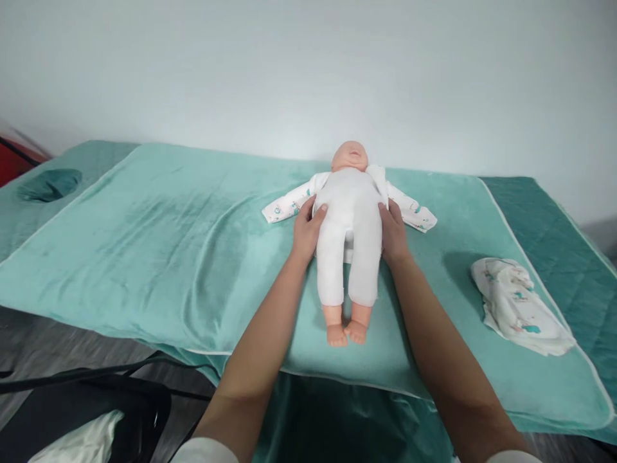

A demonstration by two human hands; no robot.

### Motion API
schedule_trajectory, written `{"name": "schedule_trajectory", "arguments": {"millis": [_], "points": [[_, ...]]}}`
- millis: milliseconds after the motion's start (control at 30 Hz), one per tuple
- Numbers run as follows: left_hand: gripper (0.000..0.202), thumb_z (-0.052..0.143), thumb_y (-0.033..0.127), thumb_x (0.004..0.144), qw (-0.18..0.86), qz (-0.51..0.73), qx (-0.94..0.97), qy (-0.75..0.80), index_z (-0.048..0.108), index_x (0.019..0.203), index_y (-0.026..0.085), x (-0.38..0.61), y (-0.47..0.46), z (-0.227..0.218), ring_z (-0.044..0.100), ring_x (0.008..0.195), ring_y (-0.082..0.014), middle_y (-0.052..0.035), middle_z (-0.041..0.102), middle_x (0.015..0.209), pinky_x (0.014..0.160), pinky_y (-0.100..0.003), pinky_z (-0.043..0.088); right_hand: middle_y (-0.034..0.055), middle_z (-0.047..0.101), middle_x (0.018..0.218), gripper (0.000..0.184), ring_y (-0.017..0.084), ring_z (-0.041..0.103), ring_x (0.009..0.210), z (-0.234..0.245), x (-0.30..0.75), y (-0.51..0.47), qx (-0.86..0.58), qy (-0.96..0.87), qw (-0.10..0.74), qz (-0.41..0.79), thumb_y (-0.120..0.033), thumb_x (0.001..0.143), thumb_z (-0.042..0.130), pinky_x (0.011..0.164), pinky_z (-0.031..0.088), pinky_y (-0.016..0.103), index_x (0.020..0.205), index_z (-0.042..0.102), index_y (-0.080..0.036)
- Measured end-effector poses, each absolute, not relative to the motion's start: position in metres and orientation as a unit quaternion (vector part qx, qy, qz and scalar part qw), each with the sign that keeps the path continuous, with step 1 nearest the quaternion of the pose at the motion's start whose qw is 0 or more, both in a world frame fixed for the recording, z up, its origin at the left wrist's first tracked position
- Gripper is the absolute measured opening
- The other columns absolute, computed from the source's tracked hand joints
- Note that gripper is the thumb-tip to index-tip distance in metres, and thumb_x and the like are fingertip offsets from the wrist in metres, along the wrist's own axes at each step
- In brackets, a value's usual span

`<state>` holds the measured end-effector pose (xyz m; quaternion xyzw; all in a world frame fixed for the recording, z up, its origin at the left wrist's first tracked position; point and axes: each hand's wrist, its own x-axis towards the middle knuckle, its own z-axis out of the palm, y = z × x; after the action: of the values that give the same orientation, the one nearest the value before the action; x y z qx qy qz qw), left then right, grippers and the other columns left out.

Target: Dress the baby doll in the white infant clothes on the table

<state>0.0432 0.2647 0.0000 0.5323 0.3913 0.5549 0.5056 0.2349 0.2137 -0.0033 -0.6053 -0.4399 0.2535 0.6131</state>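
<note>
A baby doll (349,199) lies on its back with its head toward the wall, its body and legs in white cloth and its feet bare. Behind its torso is a small white printed shirt (292,202), whose sleeves spread out to both sides. I cannot tell whether the doll's arms are inside the sleeves. My left hand (308,228) grips the doll's side at the waist, thumb on top. On the opposite side my right hand (394,230) holds it the same way. The fingertips of both hands are partly hidden beneath the doll.
A crumpled white printed garment (523,305) lies at the right on the green bed cover (159,231). The wall (241,77) rises behind the bed. Below its front edge at left are black cables (96,370) and a black bag-like item (87,405) with pale cloth.
</note>
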Motion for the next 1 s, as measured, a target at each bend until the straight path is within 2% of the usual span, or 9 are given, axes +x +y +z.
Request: {"name": "schedule_trajectory", "arguments": {"millis": [100,233,367,500,667,800,900,1000], "points": [[0.037,0.061,0.046,0.094,0.440,0.570,0.541,0.435,0.066,0.120,0.020,0.036,0.265,-0.005,0.065,0.122,-0.0244,-0.0111,0.071,0.130,0.112,-0.043,0.048,0.0042,0.069,0.113,0.043,0.020,0.062,0.101,-0.001,0.233,0.210,-0.598,-0.380,0.648,0.281,-0.056,0.087,0.062,0.091,0.052,0.035,0.114,0.065,-0.022],[0.026,0.062,0.028,0.091,0.277,0.595,0.537,0.530,0.063,0.116,0.021,0.014,0.277,-0.015,0.059,0.126,-0.0233,-0.0103,0.065,0.129,0.110,-0.039,0.047,0.0028,0.070,0.104,0.038,0.018,0.063,0.098,0.002,0.242,0.203,-0.624,-0.340,0.657,0.250,-0.052,0.082,0.067,0.088,0.054,0.034,0.104,0.067,-0.021],[0.037,0.059,0.009,0.084,0.199,0.549,0.544,0.602,0.062,0.119,0.021,-0.010,0.294,-0.023,0.057,0.126,-0.0253,-0.0115,0.061,0.128,0.110,-0.040,0.047,-0.0007,0.067,0.092,0.023,0.016,0.067,0.089,0.000,0.270,0.198,-0.588,-0.209,0.715,0.314,-0.038,0.076,0.070,0.080,0.059,0.031,0.092,0.062,-0.023],[0.050,0.054,-0.004,0.074,0.139,0.477,0.614,0.613,0.066,0.116,0.019,-0.022,0.303,-0.021,0.052,0.132,-0.0288,-0.0129,0.059,0.133,0.118,-0.045,0.040,-0.0015,0.065,0.089,0.022,0.013,0.067,0.085,-0.002,0.297,0.200,-0.568,-0.161,0.742,0.319,-0.026,0.069,0.069,0.074,0.060,0.026,0.087,0.057,-0.023],[0.050,0.048,-0.001,0.081,0.108,0.409,0.645,0.636,0.068,0.122,0.020,-0.031,0.308,-0.016,0.050,0.133,-0.0336,-0.0165,0.060,0.134,0.116,-0.050,0.039,0.0004,0.063,0.096,0.027,0.017,0.065,0.091,-0.010,0.308,0.205,-0.616,-0.191,0.724,0.245,-0.026,0.067,0.066,0.082,0.060,0.034,0.091,0.055,-0.024],[0.052,0.046,0.003,0.085,0.092,0.386,0.641,0.656,0.067,0.127,0.024,-0.032,0.310,-0.016,0.046,0.136,-0.0384,-0.0164,0.059,0.140,0.108,-0.060,0.040,0.0033,0.064,0.098,0.031,0.021,0.064,0.095,-0.018,0.298,0.202,-0.682,-0.272,0.658,0.168,-0.034,0.071,0.064,0.090,0.055,0.043,0.099,0.057,-0.023],[0.054,0.043,0.001,0.085,0.085,0.381,0.636,0.666,0.067,0.128,0.025,-0.031,0.310,-0.016,0.046,0.137,-0.0395,-0.0172,0.058,0.143,0.104,-0.062,0.041,0.0047,0.066,0.101,0.033,0.021,0.064,0.097,-0.015,0.283,0.195,-0.681,-0.319,0.641,0.155,-0.036,0.072,0.064,0.095,0.051,0.041,0.102,0.059,-0.021],[0.052,0.042,0.002,0.087,0.075,0.385,0.629,0.671,0.066,0.128,0.021,-0.029,0.305,-0.013,0.042,0.140,-0.0414,-0.0195,0.056,0.146,0.106,-0.063,0.040,0.0044,0.067,0.096,0.029,0.020,0.063,0.089,-0.005,0.265,0.188,-0.671,-0.371,0.616,0.180,-0.042,0.077,0.063,0.087,0.051,0.038,0.096,0.062,-0.020]]}}
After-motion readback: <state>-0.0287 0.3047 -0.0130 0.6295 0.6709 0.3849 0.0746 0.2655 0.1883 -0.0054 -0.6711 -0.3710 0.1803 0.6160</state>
